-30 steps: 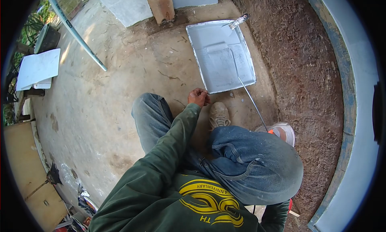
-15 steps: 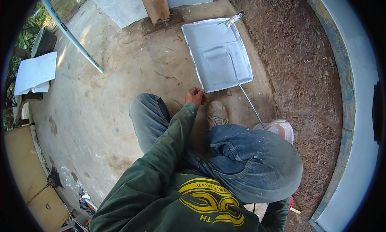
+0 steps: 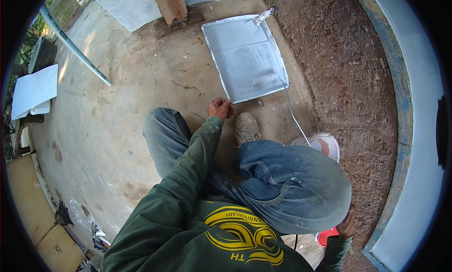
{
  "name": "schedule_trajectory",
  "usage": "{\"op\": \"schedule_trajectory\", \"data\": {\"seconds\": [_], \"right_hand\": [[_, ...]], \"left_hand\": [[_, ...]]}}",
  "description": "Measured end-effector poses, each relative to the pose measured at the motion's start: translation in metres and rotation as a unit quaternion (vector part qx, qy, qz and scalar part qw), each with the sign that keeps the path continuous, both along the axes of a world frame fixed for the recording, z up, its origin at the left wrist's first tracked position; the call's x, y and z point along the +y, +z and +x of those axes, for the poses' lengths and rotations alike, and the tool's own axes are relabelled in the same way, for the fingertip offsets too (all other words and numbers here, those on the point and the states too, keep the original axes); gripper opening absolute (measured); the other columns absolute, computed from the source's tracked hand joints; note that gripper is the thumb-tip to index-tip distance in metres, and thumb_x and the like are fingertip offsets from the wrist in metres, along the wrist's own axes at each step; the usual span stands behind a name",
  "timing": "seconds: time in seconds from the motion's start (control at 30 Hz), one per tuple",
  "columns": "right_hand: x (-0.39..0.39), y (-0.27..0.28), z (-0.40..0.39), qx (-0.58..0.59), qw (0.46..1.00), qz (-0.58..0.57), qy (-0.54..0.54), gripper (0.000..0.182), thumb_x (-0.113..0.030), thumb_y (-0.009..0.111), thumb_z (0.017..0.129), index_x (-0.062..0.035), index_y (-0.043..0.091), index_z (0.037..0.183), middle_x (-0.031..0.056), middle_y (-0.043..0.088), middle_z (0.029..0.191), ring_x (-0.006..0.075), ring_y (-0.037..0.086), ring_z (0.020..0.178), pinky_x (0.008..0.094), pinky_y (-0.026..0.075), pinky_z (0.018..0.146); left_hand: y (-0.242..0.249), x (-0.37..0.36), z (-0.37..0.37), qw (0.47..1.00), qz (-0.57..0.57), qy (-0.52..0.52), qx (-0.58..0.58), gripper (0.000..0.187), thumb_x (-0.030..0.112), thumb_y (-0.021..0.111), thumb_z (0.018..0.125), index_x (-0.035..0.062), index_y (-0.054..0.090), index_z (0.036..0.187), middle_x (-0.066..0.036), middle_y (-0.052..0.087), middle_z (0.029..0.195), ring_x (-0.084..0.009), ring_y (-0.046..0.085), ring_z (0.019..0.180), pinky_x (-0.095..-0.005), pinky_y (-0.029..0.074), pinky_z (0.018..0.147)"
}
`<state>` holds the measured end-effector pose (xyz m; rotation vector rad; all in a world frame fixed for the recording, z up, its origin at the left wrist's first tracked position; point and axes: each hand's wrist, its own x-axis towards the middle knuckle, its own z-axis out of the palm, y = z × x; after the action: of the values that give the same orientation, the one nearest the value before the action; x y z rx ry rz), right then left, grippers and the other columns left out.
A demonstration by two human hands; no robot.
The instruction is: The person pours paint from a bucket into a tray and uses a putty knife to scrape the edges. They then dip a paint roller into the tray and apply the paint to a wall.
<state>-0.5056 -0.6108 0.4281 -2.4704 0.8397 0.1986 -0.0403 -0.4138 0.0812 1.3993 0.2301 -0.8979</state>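
Observation:
A paint tray [image 3: 229, 90] lies on the floor ahead, coated in pale paint with whitened rims. At its near left corner, my left hand [image 3: 220, 108] pinches the edge with closed fingers. A paint roller [image 3: 266, 80] rests inside, near the tray's closer end. Its thin metal rod [image 3: 295, 117] runs back over the rim and disappears behind my right knee. In line with that rod, my right hand [image 3: 346, 223] shows partly beside the knee; its grip on the roller's handle is hidden. Just left of that hand is a red object [image 3: 326, 236], partly covered.
A paint-smeared brush-like tool [image 3: 264, 16] lies across the tray's far right corner. To the right run a rough brown strip [image 3: 367, 130] and a pale wall [image 3: 431, 145]. A hose or pipe [image 3: 77, 48] and white sheets [image 3: 35, 90] are at left.
The roller has moved down the tray to its near end. My right hand has come into sight beside the knee, while my left hand stays at the tray corner. The view has shifted slightly.

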Motion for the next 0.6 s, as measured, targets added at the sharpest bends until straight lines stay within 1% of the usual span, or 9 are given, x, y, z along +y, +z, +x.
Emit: {"op": "schedule_trajectory", "data": {"seconds": [0.03,0.07,0.13,0.17,0.2,0.27,0.3,0.47,0.6], "right_hand": [[-0.005,-0.007,-0.023,0.031,0.996,-0.073,0.036,0.061,-0.022,0.06,0.086,0.0017,0.037,0.137,0.0236,0.049,0.126,0.039,0.053,0.112,0.0444,0.043,0.094],[-0.005,-0.01,-0.028,0.032,0.996,-0.071,0.037,0.061,-0.022,0.06,0.086,0.0017,0.037,0.137,0.0236,0.049,0.126,0.039,0.053,0.112,0.0444,0.043,0.094],[-0.007,-0.015,-0.028,0.03,0.99,-0.118,0.072,0.061,-0.02,0.062,0.085,0.0019,0.037,0.137,0.0241,0.049,0.127,0.0399,0.052,0.114,0.0442,0.043,0.096],[-0.008,-0.016,-0.029,0.031,0.99,-0.117,0.074,0.061,-0.02,0.062,0.085,0.0019,0.037,0.137,0.0241,0.049,0.127,0.0399,0.052,0.114,0.0442,0.043,0.096],[-0.006,-0.017,-0.016,0.023,0.993,-0.099,0.064,0.06,-0.019,0.062,0.085,0.0022,0.039,0.135,0.0241,0.05,0.125,0.0399,0.053,0.112,0.0441,0.043,0.094],[0.006,-0.013,-0.03,0.004,0.997,-0.066,0.043,0.057,-0.019,0.061,0.084,0.0029,0.041,0.132,0.0242,0.052,0.122,0.0398,0.055,0.109,0.0438,0.044,0.092],[0.009,-0.014,-0.025,-0.006,0.998,-0.049,0.033,0.055,-0.019,0.061,0.084,0.0032,0.043,0.131,0.0242,0.053,0.12,0.0397,0.056,0.107,0.0437,0.045,0.091],[0.002,-0.029,0.057,-0.061,0.997,0.04,-0.011,0.048,-0.018,0.06,0.083,0.0049,0.05,0.124,0.0243,0.059,0.112,0.0394,0.061,0.099,0.0431,0.047,0.085],[-0.003,-0.03,0.078,-0.1,0.988,0.108,-0.038,0.043,-0.018,0.059,0.082,0.0063,0.055,0.118,0.0243,0.063,0.106,0.0392,0.064,0.092,0.0427,0.05,0.081]], "left_hand": [[0.001,0.0,0.0,1.0,0.0,0.0,-0.003,0.02,0.022,0.062,0.092,0.003,0.06,0.094,-0.009,0.067,0.074,-0.0193,0.069,0.061,-0.0289,0.053,0.051],[0.002,0.002,0.0,1.0,0.001,0.002,-0.007,0.02,0.023,0.063,0.092,0.0031,0.06,0.094,-0.008,0.067,0.073,-0.0192,0.068,0.061,-0.029,0.054,0.052],[0.004,0.002,0.001,1.0,-0.002,0.004,-0.01,0.02,0.023,0.063,0.092,0.0031,0.059,0.094,-0.008,0.067,0.073,-0.0191,0.068,0.061,-0.0291,0.054,0.052],[0.004,0.002,0.0,1.0,-0.006,0.003,-0.013,0.02,0.023,0.063,0.091,0.003,0.059,0.093,-0.009,0.067,0.074,-0.0191,0.068,0.061,-0.0292,0.054,0.052],[0.003,0.003,0.0,1.0,-0.005,0.004,-0.012,0.02,0.023,0.063,0.091,0.003,0.059,0.093,-0.009,0.067,0.074,-0.0191,0.068,0.061,-0.0292,0.054,0.052],[0.002,0.002,0.0,1.0,-0.011,0.006,-0.004,0.021,0.023,0.063,0.091,0.0025,0.059,0.093,-0.009,0.067,0.074,-0.0193,0.068,0.06,-0.0295,0.054,0.052],[0.001,0.001,0.0,1.0,-0.011,0.006,-0.005,0.021,0.023,0.063,0.091,0.0025,0.059,0.093,-0.009,0.067,0.074,-0.0193,0.068,0.06,-0.0295,0.054,0.052],[0.0,0.002,0.0,1.0,-0.017,0.007,-0.01,0.021,0.023,0.063,0.092,0.0025,0.059,0.094,-0.01,0.067,0.074,-0.0195,0.068,0.06,-0.0293,0.054,0.052],[0.002,0.001,0.001,1.0,-0.014,0.015,-0.013,0.021,0.023,0.063,0.092,0.0026,0.06,0.094,-0.01,0.067,0.074,-0.0195,0.068,0.06,-0.0292,0.054,0.051]]}}
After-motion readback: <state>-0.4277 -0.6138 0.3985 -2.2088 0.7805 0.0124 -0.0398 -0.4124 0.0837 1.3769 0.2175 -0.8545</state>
